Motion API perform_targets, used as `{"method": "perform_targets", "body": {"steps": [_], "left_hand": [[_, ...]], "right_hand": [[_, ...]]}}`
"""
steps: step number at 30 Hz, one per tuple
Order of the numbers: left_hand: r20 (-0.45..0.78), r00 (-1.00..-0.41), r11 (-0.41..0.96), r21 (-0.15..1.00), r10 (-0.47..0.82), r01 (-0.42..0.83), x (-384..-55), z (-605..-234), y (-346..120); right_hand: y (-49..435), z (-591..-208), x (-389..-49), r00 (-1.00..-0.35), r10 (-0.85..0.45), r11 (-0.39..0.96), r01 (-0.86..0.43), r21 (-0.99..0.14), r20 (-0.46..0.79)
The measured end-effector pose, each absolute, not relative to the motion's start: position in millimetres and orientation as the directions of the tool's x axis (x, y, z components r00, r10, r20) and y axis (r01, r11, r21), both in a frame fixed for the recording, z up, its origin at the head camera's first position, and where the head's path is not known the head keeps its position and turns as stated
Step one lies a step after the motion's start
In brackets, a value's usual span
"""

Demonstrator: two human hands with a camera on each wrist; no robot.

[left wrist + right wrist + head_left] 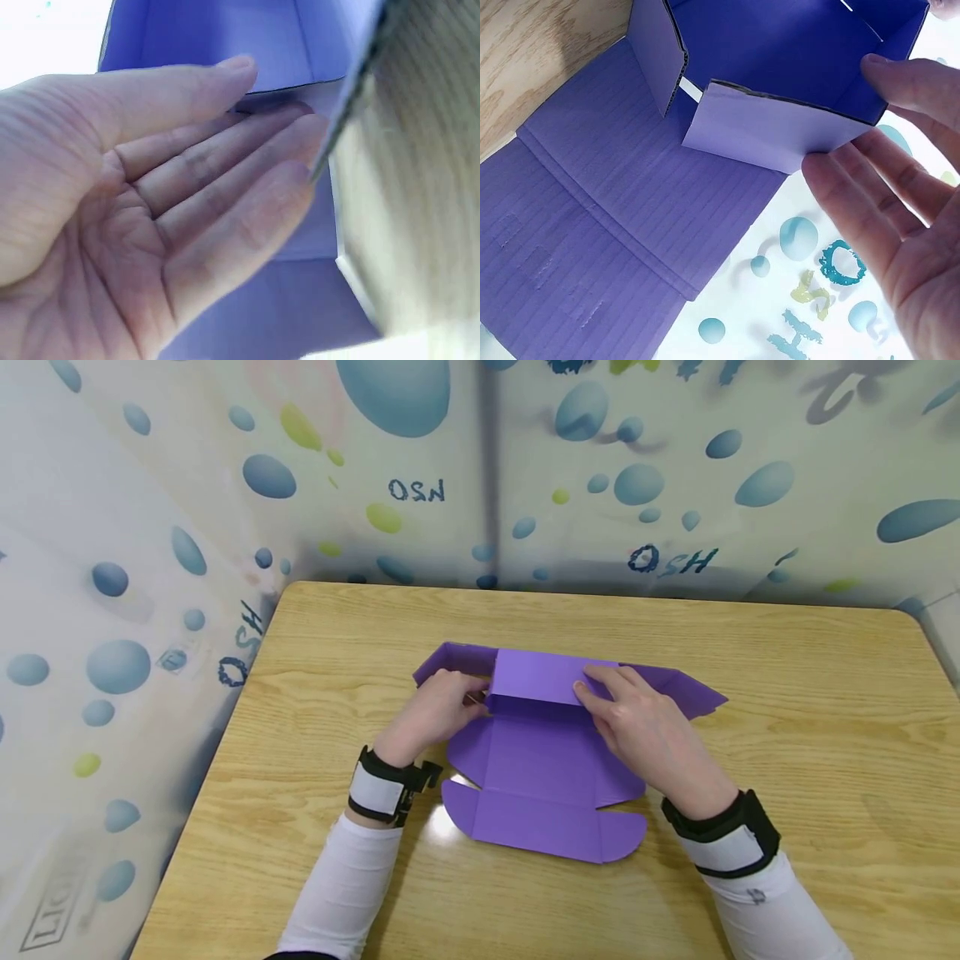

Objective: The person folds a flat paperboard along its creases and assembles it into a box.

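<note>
A purple cardboard box, partly folded, lies on the wooden table. Its back panel is folded up and over toward the front, with side flaps spread outward from both ends. At the left end of that panel, my left hand has nearly straight fingers against the cardboard edge; in the left wrist view its thumb stands apart from them. My right hand holds the panel near its right end. The right wrist view shows the right thumb over the cardboard rim and fingers on the outer face.
The wooden table extends around the box on all sides. Behind and to the left hangs a pale curtain with blue and green drops. The box's rounded front flaps lie flat toward me. Both wrists wear black and white straps.
</note>
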State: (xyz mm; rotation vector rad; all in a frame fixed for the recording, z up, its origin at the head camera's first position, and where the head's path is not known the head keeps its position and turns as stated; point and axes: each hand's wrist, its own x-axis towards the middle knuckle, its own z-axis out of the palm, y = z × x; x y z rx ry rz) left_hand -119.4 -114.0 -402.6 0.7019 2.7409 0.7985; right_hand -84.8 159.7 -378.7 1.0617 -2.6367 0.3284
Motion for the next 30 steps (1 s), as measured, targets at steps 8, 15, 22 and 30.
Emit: {"method": "perform_targets", "body": {"steps": [8, 15, 22, 30], "left_hand": [[0.107, -0.955, 0.726, 0.628, 0.276, 0.28, -105, -369, -144], [0.187, -0.975, 0.772, 0.599, 0.123, 0.212, -105, -372, -166], [-0.038, -0.992, 0.749, 0.659, 0.119, 0.065, -116, -394, -165], [-0.137, -0.966, 0.682, 0.73, 0.218, 0.05, -123, -421, -162]], "right_hand": [[160, -378, -85, -0.692, -0.636, 0.701, -0.703, -0.12, 0.342], [161, -377, -85, -0.69, -0.634, 0.702, -0.703, -0.115, 0.348], [160, -377, -86, -0.693, -0.635, 0.7, -0.703, -0.125, 0.341], [160, -377, -86, -0.695, -0.634, 0.703, -0.701, -0.122, 0.339]]}}
